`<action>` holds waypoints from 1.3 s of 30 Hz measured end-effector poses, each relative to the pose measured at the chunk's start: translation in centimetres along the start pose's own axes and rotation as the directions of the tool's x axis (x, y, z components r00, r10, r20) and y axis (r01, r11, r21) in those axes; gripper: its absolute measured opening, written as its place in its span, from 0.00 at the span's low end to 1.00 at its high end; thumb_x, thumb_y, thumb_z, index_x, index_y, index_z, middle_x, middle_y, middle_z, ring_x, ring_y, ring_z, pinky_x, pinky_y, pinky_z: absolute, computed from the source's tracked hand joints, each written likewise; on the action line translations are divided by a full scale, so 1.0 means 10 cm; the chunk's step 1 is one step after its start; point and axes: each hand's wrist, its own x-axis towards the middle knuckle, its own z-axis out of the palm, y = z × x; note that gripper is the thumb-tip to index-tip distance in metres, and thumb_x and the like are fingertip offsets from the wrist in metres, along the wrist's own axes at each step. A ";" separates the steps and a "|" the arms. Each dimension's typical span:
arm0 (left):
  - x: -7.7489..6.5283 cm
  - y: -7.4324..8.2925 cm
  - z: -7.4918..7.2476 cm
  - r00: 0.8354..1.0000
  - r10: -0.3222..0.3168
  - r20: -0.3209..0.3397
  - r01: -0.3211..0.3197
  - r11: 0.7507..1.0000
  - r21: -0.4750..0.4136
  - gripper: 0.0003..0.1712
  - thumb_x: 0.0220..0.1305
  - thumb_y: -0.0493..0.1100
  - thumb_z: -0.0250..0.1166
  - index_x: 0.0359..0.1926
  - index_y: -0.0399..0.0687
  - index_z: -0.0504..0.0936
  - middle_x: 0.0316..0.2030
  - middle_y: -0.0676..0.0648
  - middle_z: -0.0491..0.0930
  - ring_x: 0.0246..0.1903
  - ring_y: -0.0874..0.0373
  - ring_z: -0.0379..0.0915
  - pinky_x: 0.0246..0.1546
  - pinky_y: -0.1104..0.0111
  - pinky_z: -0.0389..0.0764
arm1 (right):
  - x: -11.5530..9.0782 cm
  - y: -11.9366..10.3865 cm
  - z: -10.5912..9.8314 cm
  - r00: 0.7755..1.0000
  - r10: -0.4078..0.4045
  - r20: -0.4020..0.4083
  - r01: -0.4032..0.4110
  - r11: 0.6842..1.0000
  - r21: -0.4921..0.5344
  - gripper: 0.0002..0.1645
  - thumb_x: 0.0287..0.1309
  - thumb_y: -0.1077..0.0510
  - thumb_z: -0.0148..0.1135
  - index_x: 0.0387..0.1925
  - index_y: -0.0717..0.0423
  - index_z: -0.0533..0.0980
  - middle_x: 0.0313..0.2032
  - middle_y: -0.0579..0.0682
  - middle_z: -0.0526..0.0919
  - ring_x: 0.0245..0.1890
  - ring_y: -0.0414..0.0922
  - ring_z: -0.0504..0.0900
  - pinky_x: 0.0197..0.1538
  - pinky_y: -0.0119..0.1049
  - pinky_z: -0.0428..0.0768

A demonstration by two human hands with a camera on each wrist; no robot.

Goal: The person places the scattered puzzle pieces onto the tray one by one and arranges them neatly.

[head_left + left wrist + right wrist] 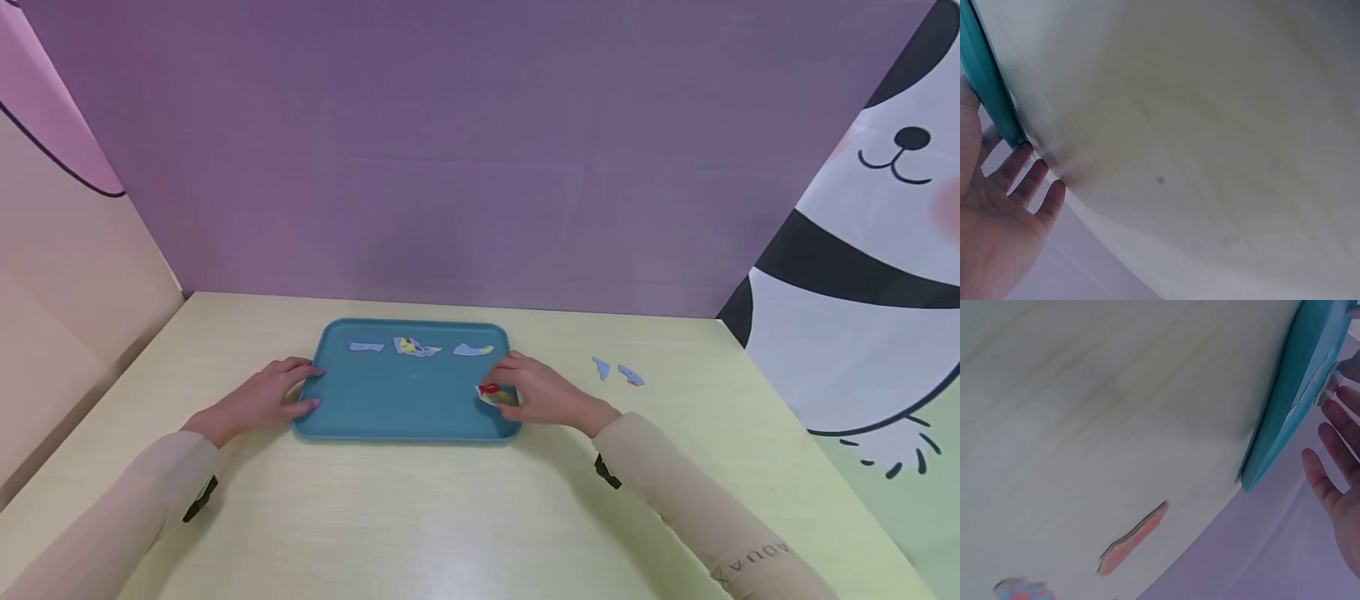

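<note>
A blue-green tray lies on the table. Three irregular, flat picture pieces rest in a row along its far side: a narrow pale blue piece, a yellow and purple piece and a pale blue piece with a yellow tip. My right hand pinches a red and yellow picture piece between thumb and fingers over the tray's right side. My left hand rests on the left rim, fingers spread and thumb apart; the left wrist view shows its fingers loosely extended beside the tray edge.
Right of the tray, two more picture pieces lie on the table: a small blue piece and a blue piece with a reddish edge. A purple backdrop stands behind the light wood table. A panda print covers the right side.
</note>
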 end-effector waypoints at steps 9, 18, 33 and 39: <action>0.02 0.02 0.01 1.000 -0.017 0.009 0.017 1.000 -0.006 0.30 0.59 0.50 0.61 0.58 0.38 0.70 0.58 0.33 0.65 0.57 0.36 0.60 0.57 0.43 0.64 | 0.21 -0.03 0.12 0.998 -0.055 0.016 0.055 0.998 0.007 0.15 0.50 0.60 0.62 0.43 0.55 0.78 0.41 0.47 0.79 0.44 0.43 0.73 0.54 0.39 0.73; 0.03 -0.01 0.04 1.000 -0.001 -0.004 0.001 1.000 -0.002 0.30 0.59 0.50 0.61 0.58 0.38 0.70 0.57 0.33 0.66 0.57 0.36 0.61 0.57 0.44 0.64 | 0.48 -0.14 0.16 0.995 -0.077 0.066 0.080 0.996 -0.049 0.17 0.50 0.57 0.62 0.44 0.53 0.78 0.42 0.47 0.79 0.45 0.43 0.74 0.57 0.40 0.71; 0.01 0.00 0.01 1.000 -0.002 0.002 0.002 1.000 0.002 0.29 0.59 0.50 0.61 0.57 0.37 0.70 0.57 0.33 0.66 0.56 0.35 0.61 0.56 0.43 0.65 | 0.91 -0.34 0.29 0.984 -0.078 0.159 0.087 0.995 -0.049 0.18 0.52 0.54 0.61 0.47 0.49 0.77 0.44 0.42 0.78 0.44 0.38 0.71 0.50 0.31 0.75; 0.00 0.02 -0.01 1.000 0.001 0.003 -0.001 1.000 -0.004 0.29 0.59 0.49 0.61 0.58 0.37 0.70 0.57 0.32 0.66 0.56 0.35 0.61 0.56 0.44 0.64 | 1.08 -0.41 0.29 0.980 -0.093 0.176 0.102 0.994 -0.043 0.18 0.52 0.56 0.61 0.47 0.51 0.77 0.43 0.43 0.78 0.46 0.38 0.72 0.64 0.34 0.66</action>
